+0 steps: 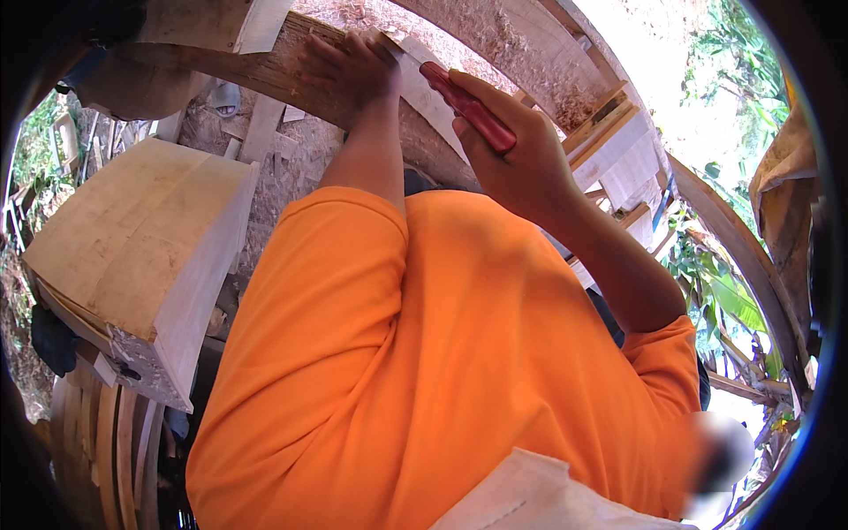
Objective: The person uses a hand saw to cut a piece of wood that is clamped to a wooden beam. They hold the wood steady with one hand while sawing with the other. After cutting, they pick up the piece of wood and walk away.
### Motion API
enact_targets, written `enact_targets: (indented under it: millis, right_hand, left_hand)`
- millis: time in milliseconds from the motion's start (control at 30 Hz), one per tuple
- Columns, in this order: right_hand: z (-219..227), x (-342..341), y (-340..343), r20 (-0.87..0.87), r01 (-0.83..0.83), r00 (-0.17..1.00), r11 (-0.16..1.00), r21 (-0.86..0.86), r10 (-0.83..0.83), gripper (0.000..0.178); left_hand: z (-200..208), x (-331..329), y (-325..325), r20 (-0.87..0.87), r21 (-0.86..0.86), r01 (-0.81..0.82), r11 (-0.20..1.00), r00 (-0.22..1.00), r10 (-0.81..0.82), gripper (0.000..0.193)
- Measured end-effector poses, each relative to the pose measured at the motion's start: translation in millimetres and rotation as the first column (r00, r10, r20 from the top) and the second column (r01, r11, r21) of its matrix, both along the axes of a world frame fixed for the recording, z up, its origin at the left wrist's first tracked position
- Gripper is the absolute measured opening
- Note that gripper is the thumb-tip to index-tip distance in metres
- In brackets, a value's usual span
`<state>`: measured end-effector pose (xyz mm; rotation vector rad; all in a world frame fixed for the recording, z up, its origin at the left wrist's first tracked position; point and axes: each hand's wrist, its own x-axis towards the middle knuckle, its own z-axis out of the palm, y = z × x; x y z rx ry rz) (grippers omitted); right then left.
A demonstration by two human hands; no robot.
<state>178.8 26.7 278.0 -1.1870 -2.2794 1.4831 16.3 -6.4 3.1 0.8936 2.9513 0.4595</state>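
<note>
My left hand lies on a long wooden board, its fingers spread across the wood. To its right, my right hand is closed around the glossy red handle of a hand tool. The handle is grooved and slants from upper left to lower right. What extends beyond its upper end is hard to make out against the pale wood, so the tool's exact kind does not show. Bare forearms reach both hands from orange sleeves.
A large box-like wooden piece stands at the left, with stacked wooden strips below it. Wood shavings lie beyond the board. At the right are stacked wood pieces and a curved timber, with green plants behind.
</note>
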Motion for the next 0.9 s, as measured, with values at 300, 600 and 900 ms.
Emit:
enact_targets:
  millis: [300, 600, 900]
  right_hand:
    - [-15, -3, -52, 0.039, -0.021, 0.999, 0.992, -0.127, 0.026, 0.049]
    - [-12, 59, 15, 0.007, 0.015, 1.0, 0.996, -0.085, -0.014, 0.044]
    - [-83, 135, -57, -0.195, 0.145, 0.968, 0.987, -0.075, -0.157, 0.05]
  left_hand:
    - [-55, -13, -1, -0.476, -0.155, -0.054, 0.986, 0.879, -0.026, 0.045]
    - [-6, 21, -9, -0.171, -0.125, 0.185, 0.975, 0.964, -0.205, 0.042]
    - [4, 35, -5, -0.113, 0.08, 0.178, 0.981, 0.979, -0.169, 0.041]
